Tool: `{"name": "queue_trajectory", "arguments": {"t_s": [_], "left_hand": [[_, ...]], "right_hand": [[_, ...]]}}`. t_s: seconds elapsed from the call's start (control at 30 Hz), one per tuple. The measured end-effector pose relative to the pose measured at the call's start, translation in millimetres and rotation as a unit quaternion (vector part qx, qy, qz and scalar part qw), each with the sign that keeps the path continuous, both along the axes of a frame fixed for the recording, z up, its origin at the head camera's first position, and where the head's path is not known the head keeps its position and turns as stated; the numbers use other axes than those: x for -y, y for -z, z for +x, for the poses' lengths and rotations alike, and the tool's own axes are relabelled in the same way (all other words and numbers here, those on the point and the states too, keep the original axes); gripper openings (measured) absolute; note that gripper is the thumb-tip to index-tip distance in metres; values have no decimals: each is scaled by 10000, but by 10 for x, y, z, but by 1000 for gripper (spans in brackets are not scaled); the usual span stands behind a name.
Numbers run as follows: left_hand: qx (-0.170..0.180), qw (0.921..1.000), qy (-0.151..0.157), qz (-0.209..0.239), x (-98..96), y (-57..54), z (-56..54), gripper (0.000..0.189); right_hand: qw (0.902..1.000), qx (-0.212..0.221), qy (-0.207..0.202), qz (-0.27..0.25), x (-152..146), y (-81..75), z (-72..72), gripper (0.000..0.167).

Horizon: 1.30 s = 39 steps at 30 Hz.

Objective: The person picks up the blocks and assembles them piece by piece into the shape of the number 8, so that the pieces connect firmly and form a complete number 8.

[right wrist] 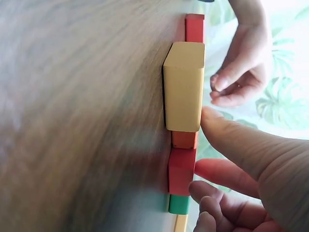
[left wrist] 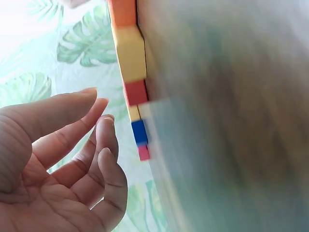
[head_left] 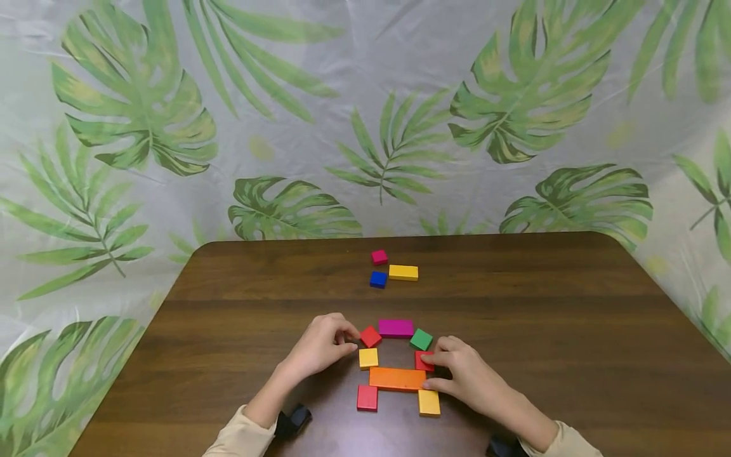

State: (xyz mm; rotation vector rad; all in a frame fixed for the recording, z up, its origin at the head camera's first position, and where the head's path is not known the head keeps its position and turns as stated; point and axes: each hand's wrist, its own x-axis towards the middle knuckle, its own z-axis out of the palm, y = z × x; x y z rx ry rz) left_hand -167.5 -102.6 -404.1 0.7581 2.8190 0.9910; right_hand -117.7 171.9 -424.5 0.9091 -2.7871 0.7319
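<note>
Wooden blocks form a ring-like figure on the table. My left hand (head_left: pixel 324 344) is just left of a tilted red block (head_left: pixel 370 337) and a yellow block (head_left: pixel 368 358), its fingers loosely bent around nothing. On the right side, my right hand (head_left: pixel 465 374) has its index fingertip on a red block (head_left: pixel 422 360). Its thumb lies apart from that finger, by the right end of the long orange block (head_left: pixel 398 379) and a second yellow block (head_left: pixel 429 402). A purple block (head_left: pixel 396 329) tops the figure, with a green block (head_left: pixel 421 339) angled beside it. Another red block (head_left: pixel 367 398) sits at lower left.
Farther back on the brown table (head_left: pixel 542 304) lie a small crimson block (head_left: pixel 379 257), a blue block (head_left: pixel 378 280) and a longer yellow block (head_left: pixel 403 273). Behind the table's far edge hangs a leaf-patterned cloth (head_left: pixel 400 70).
</note>
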Motion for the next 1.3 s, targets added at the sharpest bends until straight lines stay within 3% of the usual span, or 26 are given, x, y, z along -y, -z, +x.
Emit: {"name": "queue_trajectory", "arguments": {"t_s": [0.23, 0.4, 0.6, 0.8, 1.07, 1.3], "left_hand": [[-58, 9984, -416, 391, 42, -31, -202, 26], [-245, 9973, -531, 455, -38, -40, -482, 30], [-231, 9977, -634, 69, -187, 33, -855, 24], [-148, 9963, -743, -398, -341, 56, -1088, 26], [98, 9932, -628, -978, -492, 93, -1232, 35], [-41, 9893, -578, -1338, -620, 83, -1285, 40]], "right_hand": [[9995, 272, 75, -154, -7, 6, -9, 39], [9990, 384, 98, -224, -28, 9, 9, 39], [9989, 372, 76, -257, -28, 5, 3, 38], [9988, 434, 81, -220, -19, -1, 15, 38], [9981, 558, 114, -218, -15, -10, 31, 38], [9983, 519, 164, -205, -14, -21, 26, 37]]}}
